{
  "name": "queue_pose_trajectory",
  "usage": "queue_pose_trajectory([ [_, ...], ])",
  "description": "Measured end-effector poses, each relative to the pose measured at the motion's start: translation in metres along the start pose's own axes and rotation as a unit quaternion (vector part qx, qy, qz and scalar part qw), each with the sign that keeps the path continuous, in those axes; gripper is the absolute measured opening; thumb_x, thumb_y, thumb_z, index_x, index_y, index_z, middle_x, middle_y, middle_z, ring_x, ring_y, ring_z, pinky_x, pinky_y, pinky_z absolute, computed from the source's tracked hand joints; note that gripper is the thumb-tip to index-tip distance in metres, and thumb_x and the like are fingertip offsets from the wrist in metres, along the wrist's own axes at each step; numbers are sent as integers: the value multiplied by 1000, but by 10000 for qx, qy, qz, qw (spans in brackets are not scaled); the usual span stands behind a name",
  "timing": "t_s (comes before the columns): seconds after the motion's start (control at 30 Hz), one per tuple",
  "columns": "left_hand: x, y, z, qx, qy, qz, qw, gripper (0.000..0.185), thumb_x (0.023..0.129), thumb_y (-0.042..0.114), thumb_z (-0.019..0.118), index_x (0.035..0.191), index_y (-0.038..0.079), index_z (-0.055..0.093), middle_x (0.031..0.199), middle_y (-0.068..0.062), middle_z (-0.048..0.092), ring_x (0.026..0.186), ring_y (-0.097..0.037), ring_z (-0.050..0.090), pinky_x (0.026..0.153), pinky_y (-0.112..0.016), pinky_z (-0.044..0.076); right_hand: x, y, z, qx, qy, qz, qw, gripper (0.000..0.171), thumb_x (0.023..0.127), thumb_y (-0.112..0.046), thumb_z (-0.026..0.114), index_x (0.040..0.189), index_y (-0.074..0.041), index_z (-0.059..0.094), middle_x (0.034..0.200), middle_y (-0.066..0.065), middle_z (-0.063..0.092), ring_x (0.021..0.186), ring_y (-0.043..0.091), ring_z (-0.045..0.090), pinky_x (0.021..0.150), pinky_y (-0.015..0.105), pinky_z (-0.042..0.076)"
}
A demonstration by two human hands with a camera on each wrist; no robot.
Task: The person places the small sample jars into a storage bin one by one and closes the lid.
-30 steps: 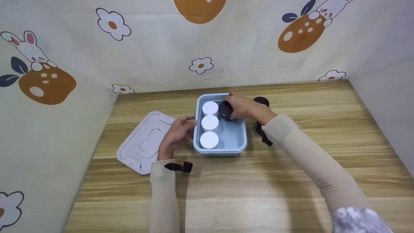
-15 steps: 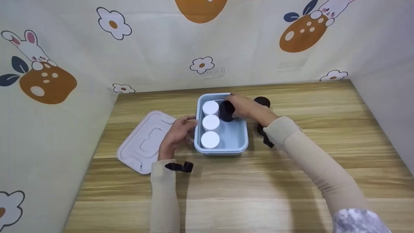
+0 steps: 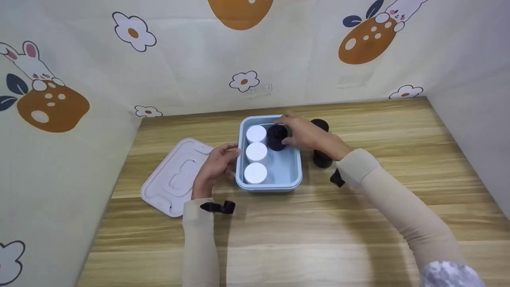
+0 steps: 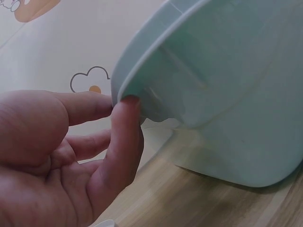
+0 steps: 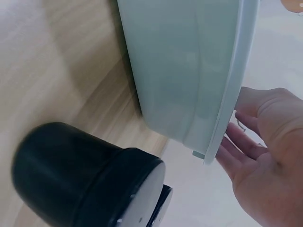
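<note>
A light blue container point(image 3: 287, 170) stands mid-table with three white-lidded jars point(image 3: 256, 152) in a column along its left side. My right hand point(image 3: 295, 133) reaches in from the right, and its fingertips hold a black jar point(image 3: 275, 137) standing at the container's far end. In the right wrist view its fingers point(image 5: 251, 137) pass behind the container's rim point(image 5: 227, 118). My left hand point(image 3: 223, 159) rests against the container's left wall, with the thumb tip point(image 4: 129, 106) touching the rim point(image 4: 156, 61).
A pale pink lid point(image 3: 171, 177) lies flat left of the container. Two more black jars stand on the wood to its right, one point(image 3: 322, 158) beside my wrist and close in the right wrist view point(image 5: 85, 184), one point(image 3: 321, 124) behind my hand. Patterned walls enclose three sides.
My right forearm has swung right and back, uncovering the near black jar on the table. The black jar in the container shows more of its top. The left hand stays put.
</note>
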State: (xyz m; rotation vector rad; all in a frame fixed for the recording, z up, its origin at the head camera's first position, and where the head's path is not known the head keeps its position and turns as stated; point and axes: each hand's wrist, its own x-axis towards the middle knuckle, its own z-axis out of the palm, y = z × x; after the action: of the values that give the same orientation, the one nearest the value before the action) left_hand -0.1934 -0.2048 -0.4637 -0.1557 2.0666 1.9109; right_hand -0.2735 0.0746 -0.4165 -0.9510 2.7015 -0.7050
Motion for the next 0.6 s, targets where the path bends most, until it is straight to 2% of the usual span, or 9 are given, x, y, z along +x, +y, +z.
queue_pose_trajectory([
  [0.33, -2, -1, 0, -248, -102, -77, 9996, 43, 102, 20, 57, 142, 6, 51, 116, -14, 70, 75, -15, 70, 46, -27, 54, -20, -2, 3, 525, 566, -277, 9966, 55, 90, -19, 75, 139, -3, 56, 140, 18, 52, 129, 35, 53, 112, 50, 44],
  [0.6, -1, 0, 0, -309, -110, -44, 9995, 40, 103, 19, 56, 141, 7, 52, 105, -7, 72, 71, -13, 68, 46, -26, 51, -38, 1, 4, 1168, 1345, -334, 9834, 48, 90, -20, 76, 132, -4, 62, 141, 18, 54, 133, 35, 52, 114, 51, 42],
])
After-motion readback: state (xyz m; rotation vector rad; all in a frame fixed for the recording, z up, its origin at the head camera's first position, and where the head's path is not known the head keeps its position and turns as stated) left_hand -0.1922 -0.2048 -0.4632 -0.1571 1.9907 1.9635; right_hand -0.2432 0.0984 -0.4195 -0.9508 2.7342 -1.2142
